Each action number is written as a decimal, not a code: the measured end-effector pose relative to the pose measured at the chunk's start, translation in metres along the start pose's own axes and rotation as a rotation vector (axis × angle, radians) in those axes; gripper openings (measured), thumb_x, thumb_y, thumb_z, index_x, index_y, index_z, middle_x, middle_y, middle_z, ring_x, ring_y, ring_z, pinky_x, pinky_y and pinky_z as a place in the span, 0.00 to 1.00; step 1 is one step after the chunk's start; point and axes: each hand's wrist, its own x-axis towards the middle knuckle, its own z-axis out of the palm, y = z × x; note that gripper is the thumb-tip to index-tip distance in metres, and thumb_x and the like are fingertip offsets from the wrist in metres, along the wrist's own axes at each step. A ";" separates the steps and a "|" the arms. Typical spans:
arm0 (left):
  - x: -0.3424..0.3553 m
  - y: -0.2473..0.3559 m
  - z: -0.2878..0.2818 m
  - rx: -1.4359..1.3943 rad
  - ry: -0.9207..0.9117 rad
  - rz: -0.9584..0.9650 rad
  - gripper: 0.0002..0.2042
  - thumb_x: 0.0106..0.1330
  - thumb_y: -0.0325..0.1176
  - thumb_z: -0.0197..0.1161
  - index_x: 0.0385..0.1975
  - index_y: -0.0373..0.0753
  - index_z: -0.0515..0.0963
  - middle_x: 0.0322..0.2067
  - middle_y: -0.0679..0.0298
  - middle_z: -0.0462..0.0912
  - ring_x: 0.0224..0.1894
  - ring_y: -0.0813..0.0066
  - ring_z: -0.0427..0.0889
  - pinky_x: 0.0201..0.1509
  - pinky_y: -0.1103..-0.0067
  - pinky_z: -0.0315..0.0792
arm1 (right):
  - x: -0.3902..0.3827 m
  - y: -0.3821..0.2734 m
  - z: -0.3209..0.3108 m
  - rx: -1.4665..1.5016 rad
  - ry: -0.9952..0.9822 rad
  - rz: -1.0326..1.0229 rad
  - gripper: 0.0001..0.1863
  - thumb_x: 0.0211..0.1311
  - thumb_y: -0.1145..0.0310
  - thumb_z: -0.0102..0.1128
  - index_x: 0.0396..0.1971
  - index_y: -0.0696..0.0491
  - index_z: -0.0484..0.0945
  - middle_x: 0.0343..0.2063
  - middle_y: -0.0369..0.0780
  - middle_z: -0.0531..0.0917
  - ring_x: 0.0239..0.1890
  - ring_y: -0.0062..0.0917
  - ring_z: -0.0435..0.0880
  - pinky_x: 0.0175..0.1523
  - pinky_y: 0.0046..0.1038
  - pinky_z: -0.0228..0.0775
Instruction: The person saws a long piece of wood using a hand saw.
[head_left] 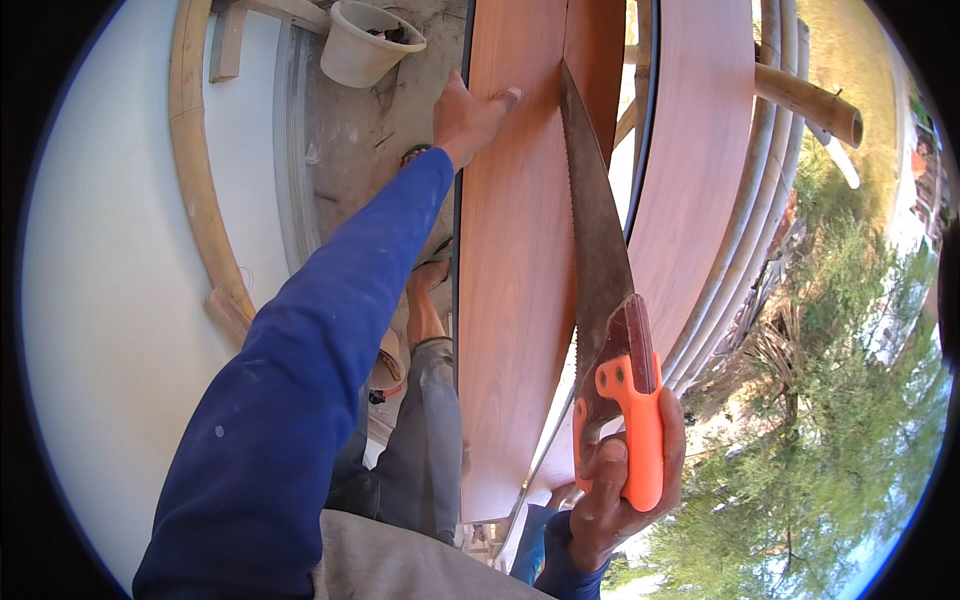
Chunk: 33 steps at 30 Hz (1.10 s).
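Note:
My left hand grips the left edge of a long reddish-brown wood-grain panel, thumb on top and fingers wrapped under the edge. In my right hand is a handsaw, held by its orange handle with the fingers closed round it. The saw's dark blade points away from me over the panel, teeth to the left. Its tip meets a dark lengthwise line in the panel. Nearer me, a bright gap runs beside the panel's right edge, below the blade. Whether the teeth touch the panel, I cannot tell.
A second wood-grain panel lies to the right, beside bamboo poles. A jutting bamboo end sticks out there. At the far left are a white bucket and a bamboo rail by a white wall. Greenery fills the right.

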 end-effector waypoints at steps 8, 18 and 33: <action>0.001 0.014 -0.009 -0.003 -0.075 -0.076 0.38 0.56 0.52 0.76 0.52 0.22 0.69 0.47 0.41 0.84 0.49 0.54 0.86 0.53 0.67 0.79 | 0.112 0.039 0.110 0.259 0.027 -0.196 0.25 0.68 0.78 0.61 0.64 0.60 0.74 0.53 0.48 0.85 0.46 0.27 0.87 0.51 0.28 0.80; 0.018 0.002 0.000 -0.012 -0.055 -0.090 0.38 0.56 0.50 0.78 0.52 0.22 0.70 0.47 0.43 0.84 0.49 0.57 0.87 0.53 0.69 0.80 | 0.217 0.024 0.144 0.309 -0.171 -0.149 0.20 0.67 0.67 0.62 0.57 0.56 0.79 0.43 0.41 0.86 0.39 0.24 0.85 0.46 0.25 0.77; 0.036 0.031 -0.003 -0.066 -0.105 -0.066 0.40 0.54 0.51 0.78 0.54 0.21 0.71 0.48 0.39 0.84 0.49 0.52 0.87 0.53 0.67 0.81 | 0.000 -0.008 0.006 0.187 -0.005 0.095 0.32 0.70 0.65 0.65 0.66 0.70 0.67 0.57 0.56 0.78 0.56 0.40 0.84 0.57 0.38 0.82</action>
